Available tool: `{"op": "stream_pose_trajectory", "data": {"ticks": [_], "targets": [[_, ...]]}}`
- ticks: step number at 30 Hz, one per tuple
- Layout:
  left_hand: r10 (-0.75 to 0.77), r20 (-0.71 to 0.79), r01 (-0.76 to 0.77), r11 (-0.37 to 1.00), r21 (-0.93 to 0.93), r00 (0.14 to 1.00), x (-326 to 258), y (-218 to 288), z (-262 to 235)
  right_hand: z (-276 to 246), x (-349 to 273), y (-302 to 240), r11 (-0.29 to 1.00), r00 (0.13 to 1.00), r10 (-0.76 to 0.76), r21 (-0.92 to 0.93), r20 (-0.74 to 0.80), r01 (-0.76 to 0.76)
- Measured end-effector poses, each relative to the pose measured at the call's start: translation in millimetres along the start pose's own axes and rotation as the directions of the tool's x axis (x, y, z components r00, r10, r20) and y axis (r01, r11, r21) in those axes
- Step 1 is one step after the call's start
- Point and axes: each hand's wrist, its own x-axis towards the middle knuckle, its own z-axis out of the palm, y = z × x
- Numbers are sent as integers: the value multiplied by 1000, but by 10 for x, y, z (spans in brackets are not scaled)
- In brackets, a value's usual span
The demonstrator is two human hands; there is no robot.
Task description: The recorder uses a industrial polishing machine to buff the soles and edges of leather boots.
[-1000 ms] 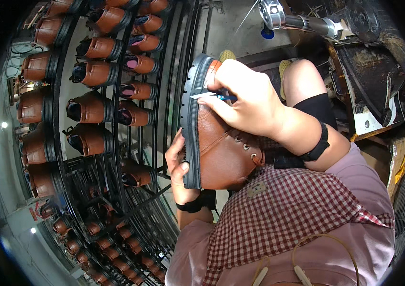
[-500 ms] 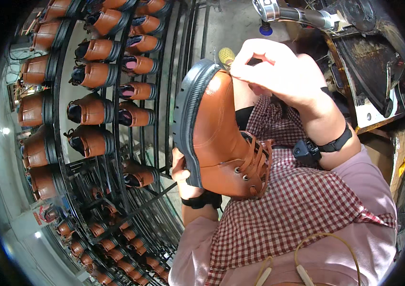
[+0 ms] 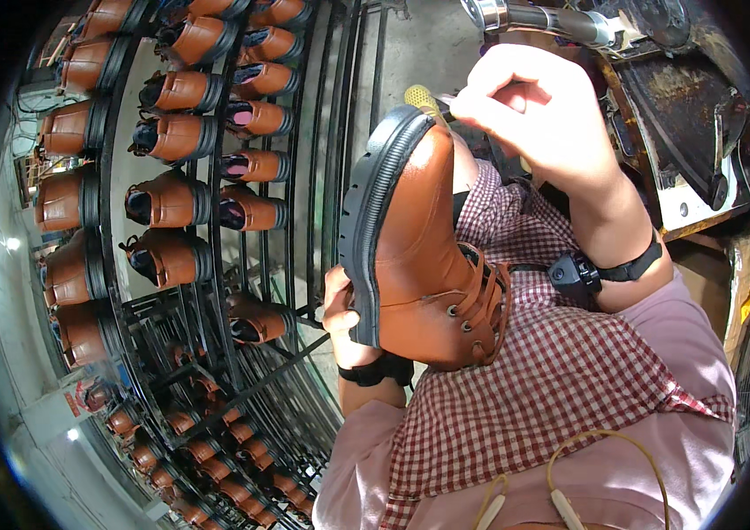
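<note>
A brown leather lace-up boot [image 3: 415, 238] with a black ridged sole [image 3: 364, 212] is tilted in front of me, toe up and sole facing left. My left hand [image 3: 340, 305] is closed on its lower left side by the heel; some fingers are hidden behind the boot. Just right of the toe, my right hand [image 3: 538, 110] is closed in a pinch. Something thin and pale may show at the fingertips, too small to name. The brown laces [image 3: 490, 305] hang by the ankle, above my checked apron [image 3: 525, 371].
At the left stands a black metal rack [image 3: 225, 353] with several rows of brown boots [image 3: 167, 199]. A chrome pipe [image 3: 560, 25] and dark, worn machinery [image 3: 684, 124] are at the upper right. Below them is a cardboard box [image 3: 746, 274]. A yellow shoe [image 3: 419, 95] shows beyond the toe.
The boot has shifted a little to the right, with my left hand still on it. My right hand has moved right and slightly up, farther from the toe, still pinched.
</note>
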Motion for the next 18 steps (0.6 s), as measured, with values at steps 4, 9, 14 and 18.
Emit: {"op": "stream_pose_trajectory", "data": {"ticks": [4, 9, 14, 18], "targets": [[-13, -71, 10, 999, -44, 997, -54, -22, -51, 94, -99, -16, 950, 968, -235, -192, 86, 248], [26, -42, -24, 998, 56, 999, -22, -30, 3, 75, -151, -71, 895, 950, -286, -318, 126, 312], [-32, -78, 30, 999, -17, 996, 20, -13, 24, 49, -172, -82, 891, 965, -230, -370, 130, 262], [-41, -58, 42, 999, 10, 997, 26, -1, 47, 36, -178, -73, 901, 970, -203, -362, 130, 237]]}}
